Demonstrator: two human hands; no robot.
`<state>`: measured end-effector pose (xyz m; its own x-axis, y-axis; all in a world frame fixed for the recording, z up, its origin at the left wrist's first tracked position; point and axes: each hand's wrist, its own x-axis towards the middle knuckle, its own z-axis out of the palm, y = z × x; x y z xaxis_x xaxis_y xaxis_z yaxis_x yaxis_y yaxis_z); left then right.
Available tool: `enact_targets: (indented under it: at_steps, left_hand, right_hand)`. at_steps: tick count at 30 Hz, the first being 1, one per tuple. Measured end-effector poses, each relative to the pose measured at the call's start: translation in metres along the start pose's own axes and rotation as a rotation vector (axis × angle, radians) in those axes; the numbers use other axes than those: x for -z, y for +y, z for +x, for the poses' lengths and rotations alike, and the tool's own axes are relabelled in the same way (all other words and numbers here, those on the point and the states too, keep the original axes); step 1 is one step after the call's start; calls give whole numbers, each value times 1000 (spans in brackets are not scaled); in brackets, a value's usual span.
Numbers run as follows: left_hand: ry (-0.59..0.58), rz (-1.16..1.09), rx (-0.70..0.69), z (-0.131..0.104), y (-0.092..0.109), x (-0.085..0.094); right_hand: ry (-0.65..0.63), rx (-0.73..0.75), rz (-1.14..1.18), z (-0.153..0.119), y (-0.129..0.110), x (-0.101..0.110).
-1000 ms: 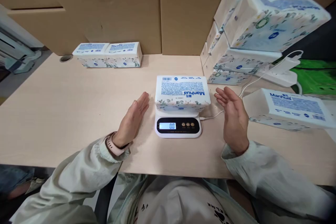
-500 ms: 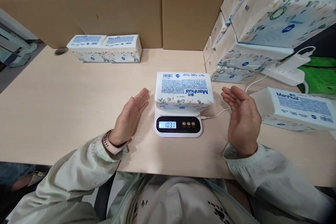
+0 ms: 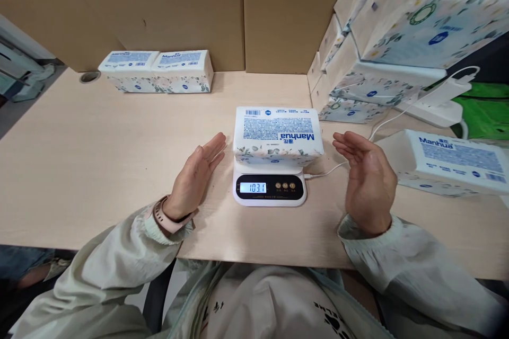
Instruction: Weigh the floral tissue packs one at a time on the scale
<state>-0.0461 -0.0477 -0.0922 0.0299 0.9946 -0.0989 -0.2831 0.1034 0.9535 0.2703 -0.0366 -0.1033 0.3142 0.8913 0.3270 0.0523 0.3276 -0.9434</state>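
A white tissue pack [image 3: 278,135] with blue print and a flower pattern lies on a white digital kitchen scale [image 3: 271,202]. The scale's lit display reads 103.1, and its pan is mostly hidden under the pack. To the left of the pack, my left hand [image 3: 195,175] is open with fingers stretched out, apart from it and holding nothing. On the other side my right hand [image 3: 368,183] is open too, palm facing the pack with fingers slightly curved, not touching it. A white cable [image 3: 326,174] runs from the scale's right side.
Two tissue packs [image 3: 159,79] sit at the back left before cardboard boxes [image 3: 167,10]. Several more are stacked [image 3: 397,53] at the back right, near a white power strip [image 3: 437,111]. Another tissue pack [image 3: 457,164] lies beyond my right hand.
The view has tilted very slightly. My hands, the tissue pack and the scale hold their places, and the reading is the same.
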Motion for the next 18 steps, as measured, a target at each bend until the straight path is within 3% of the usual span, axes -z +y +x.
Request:
enact_targets:
  at_steps: [18]
  left_hand:
    - [-15, 29, 1, -1, 5, -2]
  right_hand:
    - [59, 9, -9, -2, -8, -5]
